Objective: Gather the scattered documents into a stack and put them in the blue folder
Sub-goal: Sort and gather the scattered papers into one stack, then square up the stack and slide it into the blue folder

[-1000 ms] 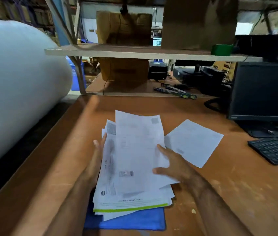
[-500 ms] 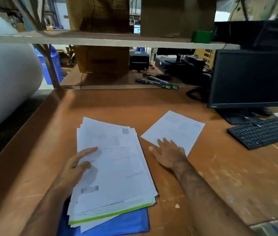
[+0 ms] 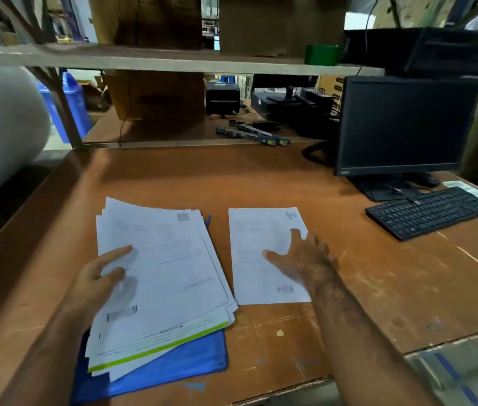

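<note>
A loose stack of white documents [image 3: 170, 268] lies on top of the blue folder [image 3: 179, 364], whose lower edge and corner show beneath it. My left hand [image 3: 100, 276] rests flat on the stack's left side, fingers straight. A single white sheet [image 3: 258, 273] lies on the brown table just right of the stack, squared up beside it. My right hand [image 3: 305, 259] presses on this sheet with spread fingers and covers its right edge.
A black monitor [image 3: 401, 124] and keyboard [image 3: 430, 212] stand at the right. A shelf [image 3: 144, 58] with cardboard boxes spans the back, with a big white roll [image 3: 0, 130] at the left. The table's front edge [image 3: 305, 385] runs near my right forearm.
My left hand set the stack down flat on the folder. My right hand reached to the lone sheet, turned it and slid it closer to the stack.
</note>
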Tool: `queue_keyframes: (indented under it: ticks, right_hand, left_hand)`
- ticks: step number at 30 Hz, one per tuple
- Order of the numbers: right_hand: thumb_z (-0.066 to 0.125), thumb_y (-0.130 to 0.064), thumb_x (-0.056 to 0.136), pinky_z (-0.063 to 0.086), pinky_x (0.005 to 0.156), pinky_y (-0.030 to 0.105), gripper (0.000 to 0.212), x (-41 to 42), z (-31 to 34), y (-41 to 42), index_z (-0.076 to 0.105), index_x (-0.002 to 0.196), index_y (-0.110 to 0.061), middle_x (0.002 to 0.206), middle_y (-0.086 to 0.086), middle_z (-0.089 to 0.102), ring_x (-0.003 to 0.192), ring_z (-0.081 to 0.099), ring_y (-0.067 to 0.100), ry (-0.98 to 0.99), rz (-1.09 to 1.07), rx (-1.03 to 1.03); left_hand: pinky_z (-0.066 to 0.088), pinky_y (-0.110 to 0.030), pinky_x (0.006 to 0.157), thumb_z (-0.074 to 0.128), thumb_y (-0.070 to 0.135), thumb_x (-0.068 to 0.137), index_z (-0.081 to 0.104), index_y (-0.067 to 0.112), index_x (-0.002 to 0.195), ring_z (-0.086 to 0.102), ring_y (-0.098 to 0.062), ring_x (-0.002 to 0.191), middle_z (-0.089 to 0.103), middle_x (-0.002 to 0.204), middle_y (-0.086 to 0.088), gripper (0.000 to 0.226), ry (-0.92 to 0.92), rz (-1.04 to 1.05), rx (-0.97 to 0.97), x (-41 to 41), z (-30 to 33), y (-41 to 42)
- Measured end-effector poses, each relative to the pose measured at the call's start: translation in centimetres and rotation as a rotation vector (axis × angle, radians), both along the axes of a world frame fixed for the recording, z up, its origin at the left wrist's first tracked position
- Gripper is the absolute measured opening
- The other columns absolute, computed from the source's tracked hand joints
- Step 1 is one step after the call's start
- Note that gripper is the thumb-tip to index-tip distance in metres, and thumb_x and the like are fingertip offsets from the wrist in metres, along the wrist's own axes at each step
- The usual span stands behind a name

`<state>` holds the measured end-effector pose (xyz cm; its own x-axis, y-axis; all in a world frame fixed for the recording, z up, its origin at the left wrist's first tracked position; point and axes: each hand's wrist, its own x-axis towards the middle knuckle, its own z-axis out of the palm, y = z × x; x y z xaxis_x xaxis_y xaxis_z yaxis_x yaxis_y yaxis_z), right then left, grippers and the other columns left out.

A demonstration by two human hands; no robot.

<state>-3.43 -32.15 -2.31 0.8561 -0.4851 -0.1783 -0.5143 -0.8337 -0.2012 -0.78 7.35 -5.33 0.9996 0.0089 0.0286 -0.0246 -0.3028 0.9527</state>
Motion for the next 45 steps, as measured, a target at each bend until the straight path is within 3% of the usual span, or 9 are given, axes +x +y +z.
queue_keyframes:
  ticks: [7,12,16,23,30,34,38,43,45]
  right_hand:
    - [0.077,-0.074,0.063,0.04,0.114,0.048,0.109,2.7,1.1,-0.3,0.028,0.155,-0.04,0.16,0.014,0.026,0.145,0.033,0.037,-0.037,0.092,0.127]
    - [0.082,-0.006,0.078,0.052,0.1,0.031,0.051,4.1,0.1,-2.5,0.068,0.125,-0.021,0.139,0.004,0.059,0.122,0.061,0.022,-0.263,0.171,0.605]
    - [0.071,-0.011,0.094,0.053,0.083,0.014,0.038,2.3,5.7,-3.1,0.069,0.13,-0.023,0.126,-0.017,0.064,0.114,0.066,0.005,-0.49,0.387,0.747]
    - [0.074,-0.013,0.087,0.057,0.096,0.042,0.053,-0.4,14.2,-2.1,0.063,0.137,-0.026,0.14,0.0,0.064,0.122,0.066,0.025,-0.76,0.563,1.366]
    - [0.087,-0.033,0.08,0.039,0.116,0.032,0.062,2.3,7.8,4.9,0.061,0.136,-0.042,0.143,-0.022,0.049,0.133,0.042,-0.008,-0.602,0.647,0.646]
    - [0.085,-0.033,0.082,0.035,0.111,0.026,0.069,1.7,6.9,6.2,0.053,0.14,-0.05,0.155,-0.021,0.024,0.142,0.027,-0.003,-0.644,0.588,0.784]
    - [0.076,-0.017,0.091,0.052,0.104,0.029,0.062,0.9,7.2,5.8,0.054,0.145,-0.036,0.147,-0.023,0.051,0.135,0.051,0.001,-0.51,0.677,1.18]
    - [0.079,-0.013,0.088,0.048,0.111,0.036,0.045,0.9,8.4,4.0,0.069,0.13,-0.023,0.131,-0.018,0.067,0.124,0.059,-0.002,-0.723,0.585,0.913]
    - [0.08,-0.014,0.087,0.043,0.115,0.035,0.048,0.7,8.4,3.2,0.067,0.132,-0.023,0.135,-0.016,0.065,0.129,0.056,-0.002,-0.81,0.564,0.783]
  left_hand:
    - [0.042,-0.04,0.109,0.055,-0.005,0.099,0.068,0.039,0.122,0.055,-0.028,0.13,0.06,0.144,-0.003,0.051,-0.007,0.076,0.046,-0.8,0.8,1.8]
    - [0.054,-0.018,0.078,0.049,-0.016,0.097,0.068,0.023,0.129,0.063,-0.02,0.103,0.062,0.137,-0.007,0.054,-0.067,0.086,-0.057,-1.0,3.3,0.5]
    - [0.056,-0.031,0.082,0.049,-0.015,0.097,0.074,0.038,0.123,0.067,-0.02,0.111,0.065,0.137,0.003,0.063,-0.066,0.024,-0.151,-0.2,5.6,0.5]
    - [0.059,-0.022,0.072,0.049,-0.016,0.095,0.073,0.035,0.125,0.07,-0.02,0.11,0.07,0.132,0.009,0.064,-0.071,-0.019,-0.309,-0.5,8.3,-1.5]
    - [0.062,-0.029,0.086,0.047,-0.025,0.088,0.063,0.013,0.138,0.071,-0.02,0.112,0.076,0.121,0.005,0.065,-0.094,-0.109,-0.439,-1.6,9.7,-4.9]
    - [0.059,-0.045,0.097,0.044,-0.029,0.086,0.056,0.016,0.145,0.065,-0.029,0.124,0.069,0.136,-0.005,0.076,-0.109,-0.144,-0.493,-2.3,10.1,-4.6]
    - [0.059,-0.035,0.095,0.048,-0.026,0.084,0.047,0.029,0.152,0.058,-0.021,0.134,0.054,0.151,0.007,0.087,-0.167,-0.18,-0.424,-2.2,10.9,-5.2]
    - [0.056,-0.028,0.096,0.045,0.02,0.107,0.039,0.042,0.154,0.06,-0.005,0.13,0.058,0.145,0.023,0.052,-0.187,-0.29,-0.388,-1.2,12.2,-9.1]
    - [0.053,-0.034,0.105,0.058,0.015,0.104,0.03,0.047,0.158,0.051,-0.006,0.139,0.048,0.154,0.024,0.069,-0.244,-0.369,-0.289,-1.0,12.4,-10.3]
